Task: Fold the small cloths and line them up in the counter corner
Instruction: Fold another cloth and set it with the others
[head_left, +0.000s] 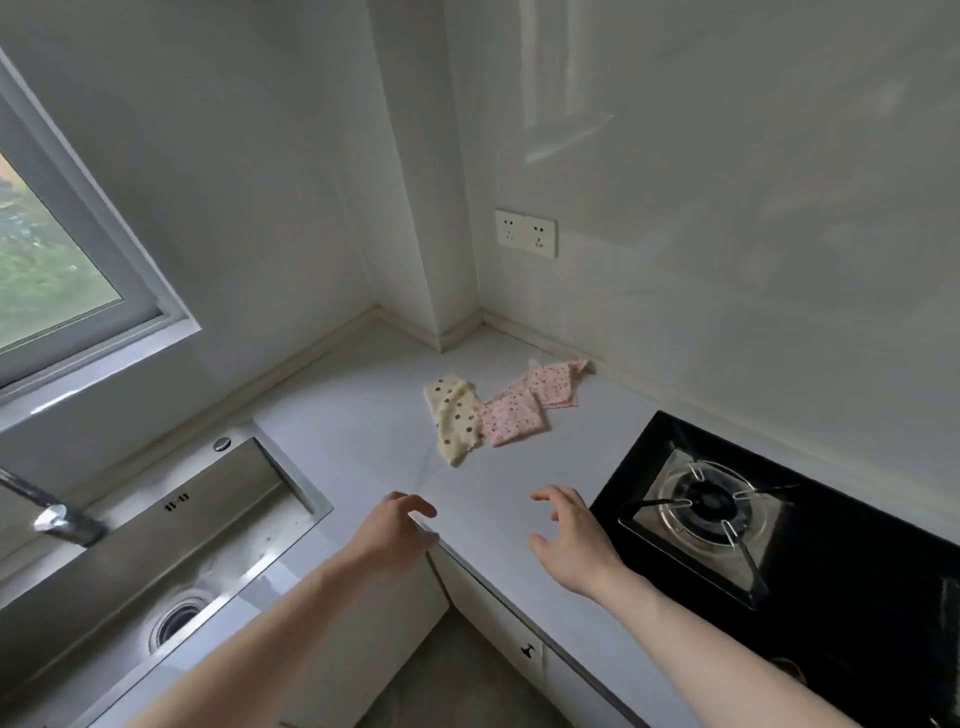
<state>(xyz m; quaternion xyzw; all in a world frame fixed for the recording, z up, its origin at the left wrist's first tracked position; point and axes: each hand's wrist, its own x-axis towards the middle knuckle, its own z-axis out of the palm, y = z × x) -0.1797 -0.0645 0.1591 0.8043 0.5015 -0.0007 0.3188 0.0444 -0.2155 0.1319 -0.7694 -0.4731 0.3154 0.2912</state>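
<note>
Three small cloths lie on the pale, smooth stone-look bench (363, 415), well fwd of both hands, near the wall corner. The cream cloth (454, 418) w/ dark dots is soft, rumpled, roughly an elongated strip; it sits fwd & slightly right of the left hand (392, 530). Touching its right edge is a pink speckled cloth (511, 418), flat, roughly square, looks folded. Behind that, overlapping it & reaching toward the wall, a second pink speckled cloth (553, 384), looser, w/ a crumpled far corner.

Left grip: fingers loosely curled over the bench's inner front edge, holding nothing. Right hand (569, 540) hovers above the bench w/ fingers spread wide, relaxed, grip empty. Cloths sit fwd of the gap between the two hands.

Left of the left hand: brushed stainless sink (218, 525), rectangular basin, round drain (179, 621) at its bottom; can't tell if wet. Chrome tap (57, 519) over it. Right of the right hand: glossy black glass hob (857, 587) w/ a metal burner ring (709, 504) on a square steel plate. White double socket (525, 232) on the wall beyond the cloths; window (62, 260) far left.
</note>
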